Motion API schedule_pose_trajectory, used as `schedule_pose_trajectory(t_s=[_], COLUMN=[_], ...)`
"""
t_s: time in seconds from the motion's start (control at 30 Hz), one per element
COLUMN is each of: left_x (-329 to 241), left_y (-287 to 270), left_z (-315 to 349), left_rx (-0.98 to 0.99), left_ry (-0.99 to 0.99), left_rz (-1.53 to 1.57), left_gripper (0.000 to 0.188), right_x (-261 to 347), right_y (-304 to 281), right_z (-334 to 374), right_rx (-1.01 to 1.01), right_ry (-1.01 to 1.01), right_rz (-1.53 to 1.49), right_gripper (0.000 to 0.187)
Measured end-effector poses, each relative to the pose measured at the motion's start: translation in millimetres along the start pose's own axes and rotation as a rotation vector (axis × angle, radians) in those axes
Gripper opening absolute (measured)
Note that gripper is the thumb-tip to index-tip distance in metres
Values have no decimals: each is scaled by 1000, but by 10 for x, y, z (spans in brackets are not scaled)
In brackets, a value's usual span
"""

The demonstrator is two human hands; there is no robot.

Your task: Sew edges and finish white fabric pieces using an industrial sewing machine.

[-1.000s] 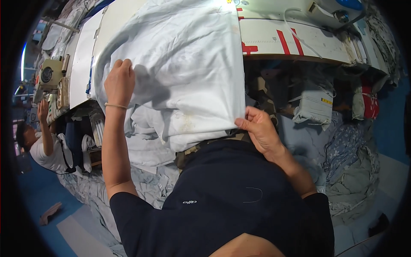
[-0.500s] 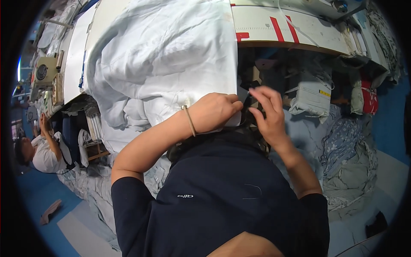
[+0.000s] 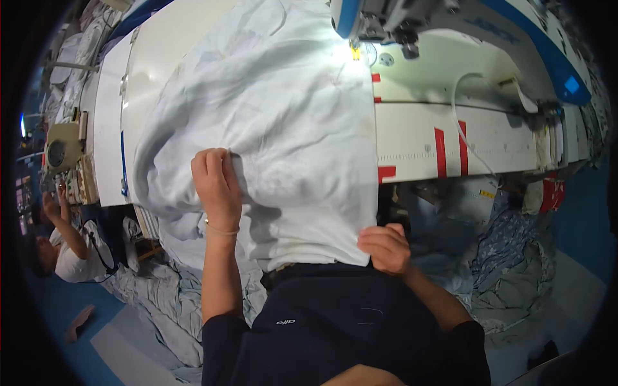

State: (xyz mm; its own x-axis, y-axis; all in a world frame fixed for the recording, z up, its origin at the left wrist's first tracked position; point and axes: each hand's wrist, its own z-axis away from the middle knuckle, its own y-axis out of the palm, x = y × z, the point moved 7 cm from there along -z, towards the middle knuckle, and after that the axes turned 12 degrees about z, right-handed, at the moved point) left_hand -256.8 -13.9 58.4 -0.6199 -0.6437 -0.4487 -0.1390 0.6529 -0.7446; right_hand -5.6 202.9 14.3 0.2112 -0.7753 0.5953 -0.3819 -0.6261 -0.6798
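A large white cloth [image 3: 302, 128] is spread wrinkled over the table and hangs down to my lap. My left hand [image 3: 217, 186] is on its left part, the fingers close together and bent into the fabric; the fingertips are partly hidden. Near my waist my right hand [image 3: 385, 249] grips the cloth's right edge by its lower corner, fingers closed over it. Ahead, the cloth's far right edge lies beside the lit needle area of a blue and white sewing machine [image 3: 412, 29].
Red tape strips [image 3: 441, 153] and a ruler scale mark the white tabletop [image 3: 412, 145] at right. Heaped grey-blue fabric [image 3: 508, 283] lies low at right, and more piled cloth [image 3: 161, 321] at lower left. Another person [image 3: 77, 251] sits at far left near a beige machine [image 3: 62, 145].
My hands have parted: the left moved leftward onto the cloth, the right moved down and took its edge. My view has tipped up, bringing in the sewing machine.
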Motion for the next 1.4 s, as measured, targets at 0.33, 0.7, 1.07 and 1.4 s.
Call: schedule_pose_trajectory(t_s=[0.33, 0.7, 1.07, 1.4], left_x=[185, 449, 952, 1196], left_y=[474, 821, 1127, 1250], left_z=[-887, -1575, -2102, -2464], left_rx=[219, 159, 98, -15], left_ry=[-20, 156, 169, 325], left_rz=[111, 53, -48, -44], left_gripper=[10, 7, 9, 6], right_x=[-120, -337, -634, -714], right_y=[-157, -200, -130, -161], right_z=[-682, -1428, -1982, -2350], right_rx=[83, 149, 80, 43], right_ry=[-87, -145, -263, -178], right_rz=[42, 83, 176, 372], right_gripper=[15, 16, 21, 23])
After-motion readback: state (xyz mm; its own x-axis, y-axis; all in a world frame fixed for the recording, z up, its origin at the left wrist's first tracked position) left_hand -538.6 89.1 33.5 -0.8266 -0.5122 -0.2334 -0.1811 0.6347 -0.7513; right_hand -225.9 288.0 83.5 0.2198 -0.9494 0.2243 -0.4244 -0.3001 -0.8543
